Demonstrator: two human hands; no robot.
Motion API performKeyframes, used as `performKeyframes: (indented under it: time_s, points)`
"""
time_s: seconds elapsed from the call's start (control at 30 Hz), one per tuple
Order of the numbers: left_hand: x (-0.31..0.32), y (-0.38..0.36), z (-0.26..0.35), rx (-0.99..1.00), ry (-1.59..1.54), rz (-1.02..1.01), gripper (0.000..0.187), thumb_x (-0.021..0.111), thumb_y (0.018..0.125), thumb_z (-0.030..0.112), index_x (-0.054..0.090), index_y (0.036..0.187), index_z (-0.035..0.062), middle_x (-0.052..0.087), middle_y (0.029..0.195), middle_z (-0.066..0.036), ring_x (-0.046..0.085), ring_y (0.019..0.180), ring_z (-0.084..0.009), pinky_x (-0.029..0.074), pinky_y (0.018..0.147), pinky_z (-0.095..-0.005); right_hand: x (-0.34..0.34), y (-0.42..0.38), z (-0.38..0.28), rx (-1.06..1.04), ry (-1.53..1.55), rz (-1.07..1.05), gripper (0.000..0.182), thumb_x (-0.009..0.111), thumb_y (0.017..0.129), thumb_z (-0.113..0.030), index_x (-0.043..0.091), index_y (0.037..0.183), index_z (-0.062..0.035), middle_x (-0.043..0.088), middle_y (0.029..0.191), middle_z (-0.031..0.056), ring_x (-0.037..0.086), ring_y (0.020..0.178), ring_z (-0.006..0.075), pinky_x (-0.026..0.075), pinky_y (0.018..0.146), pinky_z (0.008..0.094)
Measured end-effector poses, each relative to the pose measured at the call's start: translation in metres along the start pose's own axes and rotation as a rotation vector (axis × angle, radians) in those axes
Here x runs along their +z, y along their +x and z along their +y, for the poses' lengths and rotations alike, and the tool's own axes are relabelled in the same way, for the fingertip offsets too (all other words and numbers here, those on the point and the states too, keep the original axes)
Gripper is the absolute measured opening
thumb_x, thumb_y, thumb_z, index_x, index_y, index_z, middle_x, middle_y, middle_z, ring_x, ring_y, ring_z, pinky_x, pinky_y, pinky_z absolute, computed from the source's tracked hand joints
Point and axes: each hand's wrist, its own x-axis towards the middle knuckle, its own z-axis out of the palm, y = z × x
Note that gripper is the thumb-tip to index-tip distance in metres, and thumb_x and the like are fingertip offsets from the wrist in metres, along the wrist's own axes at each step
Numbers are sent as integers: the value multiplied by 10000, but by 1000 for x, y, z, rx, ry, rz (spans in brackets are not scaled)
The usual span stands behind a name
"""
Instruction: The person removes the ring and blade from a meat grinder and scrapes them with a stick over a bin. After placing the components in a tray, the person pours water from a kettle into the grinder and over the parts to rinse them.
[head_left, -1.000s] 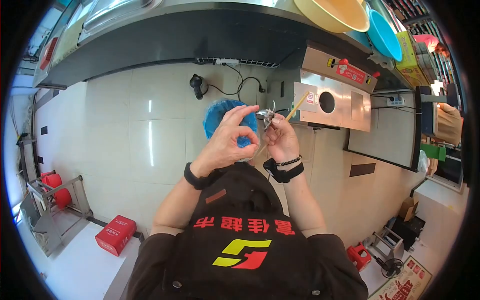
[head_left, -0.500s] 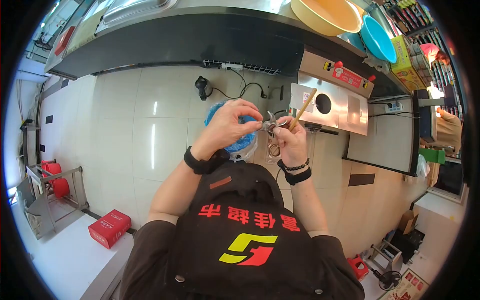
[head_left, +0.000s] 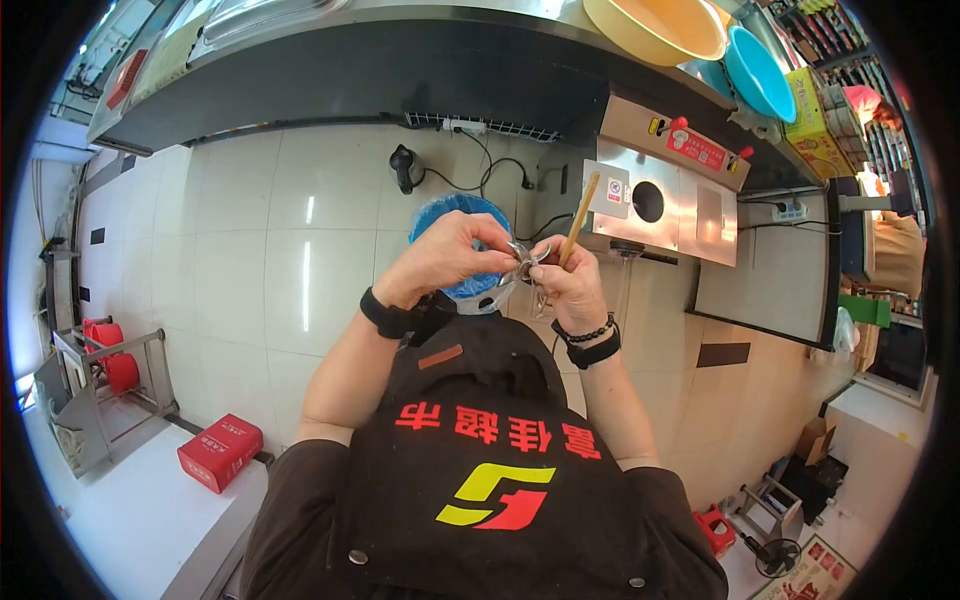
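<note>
Over a blue-lined bin [head_left: 453, 212], both hands meet at a small shiny metal piece [head_left: 526, 262] with curved prongs. My left hand [head_left: 455, 255] pinches its left side between thumb and fingers. From the right, my right hand [head_left: 570, 283] grips the same piece and also holds a thin wooden stick [head_left: 581, 215], which points up past the fingers. The exact shape of the metal piece is partly hidden by the fingertips.
A black kettle [head_left: 405, 168] with a cord stands on the floor beyond. A steel unit [head_left: 675, 215] is ahead right, below a counter [head_left: 350, 75] with yellow [head_left: 660, 30] and blue basins [head_left: 760, 75]. A red box [head_left: 221, 453] lies at left.
The metal piece has turned and shifted slightly left in my hands. The stick has moved left and stands more upright. More of the bin's blue lining shows.
</note>
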Motion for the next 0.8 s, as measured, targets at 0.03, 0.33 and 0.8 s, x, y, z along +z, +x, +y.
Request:
performKeyframes:
  time_s: [0.03,0.33,0.8]
  points:
    - [0,0,0,-9,-18,-4,206,726,716,171,684,797,-15,614,795,-72,586,740,-161,449,672,-281,0,0,0,12,-7,-3,185,674,744,-10,588,904,-44,568,761,-34,425,572,20,295,504,168]
    - [1,-3,3,-78,76,66,186,681,702,144,667,784,-23,623,772,-64,587,734,-155,454,677,-284,1,1,8,57,42,-8,188,668,743,-4,584,906,-47,567,731,-19,414,537,28,302,481,173]
    - [-3,-11,-1,-74,-111,55,140,641,734,134,678,767,4,633,750,-31,584,746,-107,458,703,-250,-2,-2,19,-2,187,122,152,650,766,-26,576,895,-56,573,713,-8,401,496,44,299,452,185]
